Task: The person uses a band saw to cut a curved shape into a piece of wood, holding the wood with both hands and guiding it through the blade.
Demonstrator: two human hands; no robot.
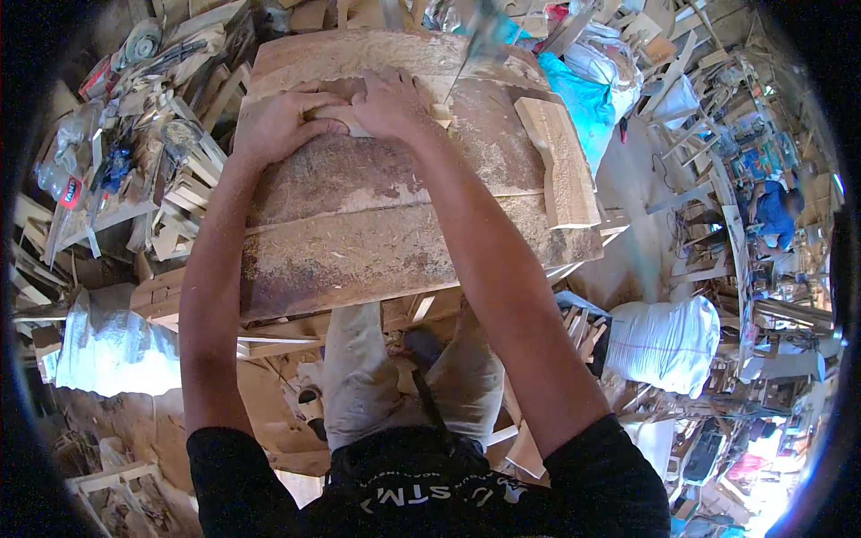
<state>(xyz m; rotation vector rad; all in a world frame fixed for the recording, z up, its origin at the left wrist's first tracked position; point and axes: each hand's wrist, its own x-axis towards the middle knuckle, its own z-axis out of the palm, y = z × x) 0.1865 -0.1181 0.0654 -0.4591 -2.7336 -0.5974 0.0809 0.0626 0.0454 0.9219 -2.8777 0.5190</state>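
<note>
Both my arms reach forward over a worn wooden worktable (332, 242) dusted with sawdust. A pale piece of wood (345, 117) lies on its far part, mostly covered by my hands. My left hand (291, 124) grips its left end, thumb on the near side and fingers curled over the far side. On the right end, my right hand (392, 103) presses down, its fingers bent over the wood. A thin upright saw blade (461, 73) rises from the table just right of my right hand. A small wood offcut (441, 115) sits near the blade.
A notched board (558, 166) rests along the table's right edge. Scrap wood (193, 179) and a plastic bottle (61, 184) crowd the left. Beyond the right side are a turquoise bag (581, 103) and a stuffed white sack (665, 345). A person in blue (773, 215) is far right.
</note>
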